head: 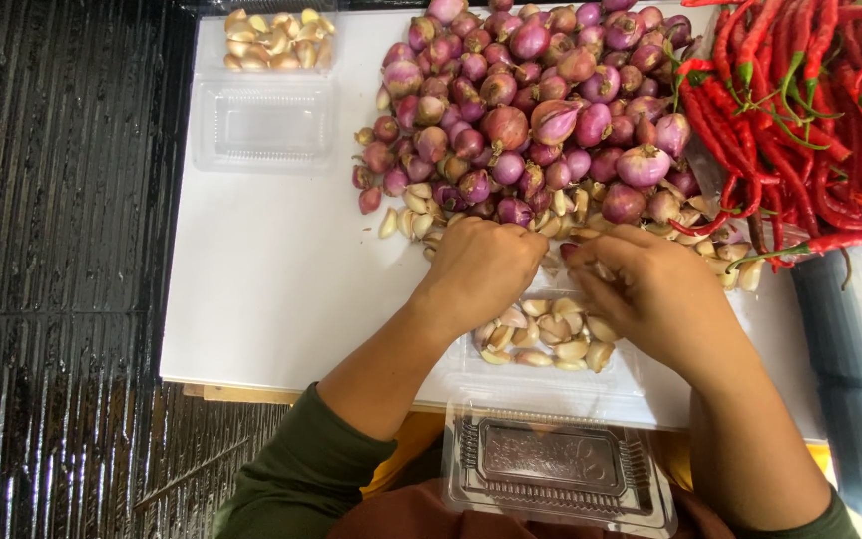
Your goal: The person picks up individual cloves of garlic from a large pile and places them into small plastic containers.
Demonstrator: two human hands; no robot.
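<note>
White board (pixel 271 269), shallots (pixel 531 110), chillies (pixel 810 110) beyond hands.

You have bare white board (pixel 271 269) at nine o'clock of your left hand (pixel 481 268). At twelve, shallots (pixel 531 110) and loose garlic cloves (pixel 411 215) block you; at two, red chillies (pixel 810 110) crowd your right hand (pixel 650 294). Between your wrists, probably a clear tray of cloves (pixel 551 339).
</note>
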